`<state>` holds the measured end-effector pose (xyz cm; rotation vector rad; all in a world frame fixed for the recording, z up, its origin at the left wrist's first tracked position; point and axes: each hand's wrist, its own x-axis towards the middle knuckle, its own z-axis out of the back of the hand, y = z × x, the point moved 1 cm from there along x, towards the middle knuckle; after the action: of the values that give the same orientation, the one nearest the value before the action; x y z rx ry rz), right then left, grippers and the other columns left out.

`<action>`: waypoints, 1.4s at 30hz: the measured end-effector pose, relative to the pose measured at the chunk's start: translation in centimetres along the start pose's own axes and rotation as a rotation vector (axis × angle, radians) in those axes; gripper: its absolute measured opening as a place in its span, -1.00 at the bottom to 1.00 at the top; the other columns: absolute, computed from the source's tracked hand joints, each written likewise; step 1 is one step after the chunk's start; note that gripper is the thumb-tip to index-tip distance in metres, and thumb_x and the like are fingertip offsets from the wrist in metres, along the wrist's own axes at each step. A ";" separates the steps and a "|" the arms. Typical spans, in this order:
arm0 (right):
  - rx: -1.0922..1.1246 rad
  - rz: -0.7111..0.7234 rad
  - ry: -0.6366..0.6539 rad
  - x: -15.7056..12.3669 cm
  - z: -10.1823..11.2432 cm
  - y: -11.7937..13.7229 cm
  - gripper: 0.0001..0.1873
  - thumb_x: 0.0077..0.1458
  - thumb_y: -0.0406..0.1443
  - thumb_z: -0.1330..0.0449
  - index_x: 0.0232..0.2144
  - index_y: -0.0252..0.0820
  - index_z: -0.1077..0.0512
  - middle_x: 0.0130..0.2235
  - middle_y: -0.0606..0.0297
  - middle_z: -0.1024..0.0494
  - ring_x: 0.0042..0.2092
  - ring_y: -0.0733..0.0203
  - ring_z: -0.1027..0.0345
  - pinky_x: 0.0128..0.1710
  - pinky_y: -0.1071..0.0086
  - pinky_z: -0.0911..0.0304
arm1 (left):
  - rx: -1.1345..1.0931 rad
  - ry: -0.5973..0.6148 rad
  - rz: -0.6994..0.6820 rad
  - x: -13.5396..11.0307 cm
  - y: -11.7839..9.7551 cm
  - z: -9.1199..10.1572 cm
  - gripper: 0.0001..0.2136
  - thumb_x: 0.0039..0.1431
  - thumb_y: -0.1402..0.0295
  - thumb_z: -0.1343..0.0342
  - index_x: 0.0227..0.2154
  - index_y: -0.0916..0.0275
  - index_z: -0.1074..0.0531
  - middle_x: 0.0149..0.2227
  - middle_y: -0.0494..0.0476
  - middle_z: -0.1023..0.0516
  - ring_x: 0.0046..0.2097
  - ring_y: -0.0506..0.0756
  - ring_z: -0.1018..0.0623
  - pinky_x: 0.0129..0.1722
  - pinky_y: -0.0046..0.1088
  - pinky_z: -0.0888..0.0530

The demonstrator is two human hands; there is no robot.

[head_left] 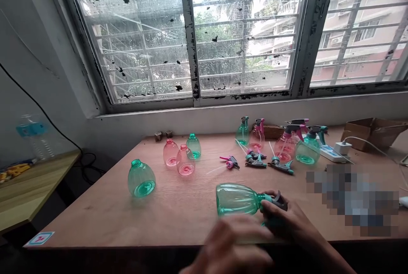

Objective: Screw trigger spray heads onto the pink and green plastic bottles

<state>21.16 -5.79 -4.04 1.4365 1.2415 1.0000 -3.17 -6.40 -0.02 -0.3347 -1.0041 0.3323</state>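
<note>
A green spray bottle (237, 199) lies on its side just above the table's front edge, its base pointing left. My right hand (285, 216) is closed around the dark grey and teal trigger head at its neck. In front of the bottle, nearest the camera, my left hand (232, 244) is smeared by motion and covers the bottle's lower side. Whether its fingers touch the bottle does not show. Beyond the hands lie several loose trigger spray heads: a pink and grey one (230, 162), and teal and grey ones such as this trigger head (281, 165).
On the wooden table (105, 218), a headless green bottle (142, 179) stands left, with pink bottles (185, 161) and a smaller green bottle (194, 146) behind. Bottles with heads, including a green one (307, 150), stand back right, by a power strip (331, 153) and cardboard box (371, 134).
</note>
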 end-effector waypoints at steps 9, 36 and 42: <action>0.030 0.098 -0.045 1.2 -1.4 -0.1 -0.45 -0.07 0.00 -0.42 -0.17 -0.24 -0.42 -0.46 0.31 -0.57 -0.46 0.15 -0.44 -0.39 0.29 -0.39 | -0.155 -0.026 0.847 1.6 8.2 2.4 -0.21 0.24 -0.25 0.41 0.16 0.31 -0.30 -0.22 0.22 -0.53 -0.16 0.26 -0.53 -0.02 -0.11 -0.41; 0.072 0.054 -0.006 0.7 -1.8 -0.6 -0.43 -0.17 0.03 -0.45 -0.24 -0.21 -0.44 -0.54 0.35 -0.53 -0.55 0.19 -0.41 -0.52 0.35 -0.34 | -0.491 0.170 0.661 0.2 7.9 1.6 -0.03 -0.11 0.39 -0.45 0.34 0.01 -0.04 0.35 0.25 -0.07 0.28 0.35 -0.28 0.26 -0.13 -0.32; 0.068 0.047 -0.042 0.8 -1.7 -0.6 -0.41 -0.18 0.07 -0.44 -0.23 -0.21 -0.44 -0.53 0.34 -0.54 -0.54 0.18 -0.42 -0.51 0.34 -0.36 | -0.587 0.171 0.721 1.0 7.2 1.9 -0.19 0.07 0.39 -0.34 0.34 0.02 -0.07 0.23 0.23 -0.32 0.14 0.27 -0.48 0.21 -0.10 -0.38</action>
<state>19.55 -4.76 -4.26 1.5377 1.2264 0.9620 -5.15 0.67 -1.37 -1.2496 -0.7666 0.6422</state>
